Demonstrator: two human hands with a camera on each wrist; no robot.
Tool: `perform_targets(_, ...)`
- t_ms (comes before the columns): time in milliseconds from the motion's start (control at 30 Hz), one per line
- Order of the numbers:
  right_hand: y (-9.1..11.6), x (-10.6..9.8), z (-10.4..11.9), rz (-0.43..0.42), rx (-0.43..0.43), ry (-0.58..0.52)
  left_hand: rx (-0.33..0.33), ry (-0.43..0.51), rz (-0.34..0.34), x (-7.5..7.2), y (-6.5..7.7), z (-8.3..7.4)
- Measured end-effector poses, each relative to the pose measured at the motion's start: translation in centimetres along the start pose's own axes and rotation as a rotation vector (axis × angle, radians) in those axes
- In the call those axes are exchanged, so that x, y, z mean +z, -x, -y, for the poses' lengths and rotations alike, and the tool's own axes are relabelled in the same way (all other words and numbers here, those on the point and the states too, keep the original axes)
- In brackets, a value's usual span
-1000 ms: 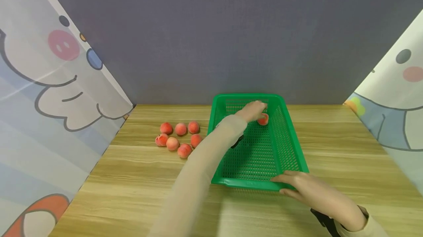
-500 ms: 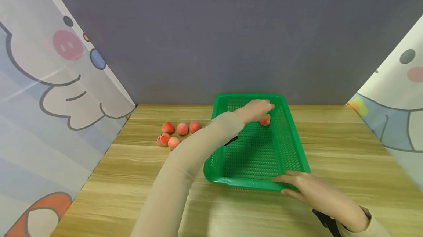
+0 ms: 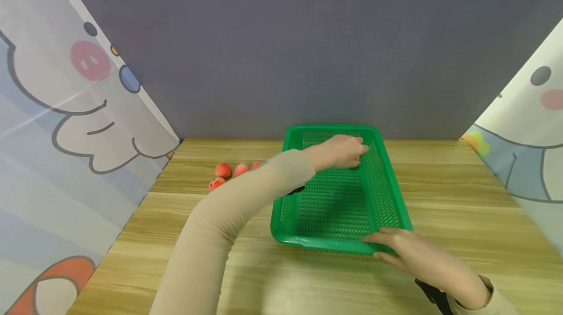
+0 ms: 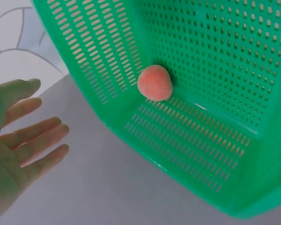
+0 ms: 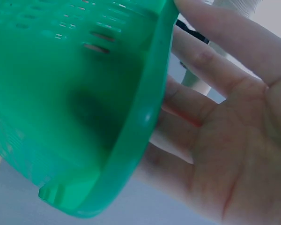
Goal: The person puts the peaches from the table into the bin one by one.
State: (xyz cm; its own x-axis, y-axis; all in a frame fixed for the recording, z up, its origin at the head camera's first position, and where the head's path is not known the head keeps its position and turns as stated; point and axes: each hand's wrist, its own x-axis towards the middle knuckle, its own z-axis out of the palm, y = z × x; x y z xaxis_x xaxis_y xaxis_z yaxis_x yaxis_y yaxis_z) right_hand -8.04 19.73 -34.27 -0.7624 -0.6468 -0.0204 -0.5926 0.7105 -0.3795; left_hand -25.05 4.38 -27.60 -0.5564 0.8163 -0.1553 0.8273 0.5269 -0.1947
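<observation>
A green plastic basket [image 3: 343,245] with perforated walls stands on the table. One peach [image 4: 155,83] lies in its far corner, mostly hidden behind my left hand in the head view. My left hand [image 3: 340,151] is over the far part of the basket. In the left wrist view its fingers [image 4: 37,133] are spread and hold nothing, apart from the peach. At the near right corner, my right hand [image 3: 411,251] grips the basket's rim, thumb and fingers on either side of it, as the right wrist view also shows.
Several more peaches [image 3: 223,170] lie on the wooden table [image 3: 440,198] left of the basket, partly covered by my left sleeve [image 3: 211,237]. A grey wall [image 3: 308,51] rises behind the table, with cartoon-printed panels [image 3: 39,134] on both sides.
My left hand has shifted slightly right and down over the peach, hiding most of it. The left forearm has swung left, covering more loose peaches. My right hand stays at the rim.
</observation>
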Motion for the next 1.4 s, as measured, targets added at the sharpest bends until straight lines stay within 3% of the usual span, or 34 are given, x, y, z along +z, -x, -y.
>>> perform_targets(367,0.2,0.3,0.0,-0.014,0.009,0.019,0.045,-0.042,-0.106,-0.7,3.9,-0.1)
perform_targets(667,0.2,0.2,0.3,-0.009,0.029,0.015,0.025,-0.039,-0.145,-0.8,7.0,0.6)
perform_targets(900,0.0,0.2,0.4,0.000,0.033,0.002,0.035,-0.010,-0.273,-0.1,10.4,1.3)
perform_targets(1167,-0.1,0.1,0.4,-0.040,0.001,0.024,-0.059,0.115,-0.387,1.3,13.5,2.4)
perform_targets(1400,0.0,0.1,0.3,-0.027,0.002,0.015,-0.088,0.175,-0.545,3.2,15.7,3.4)
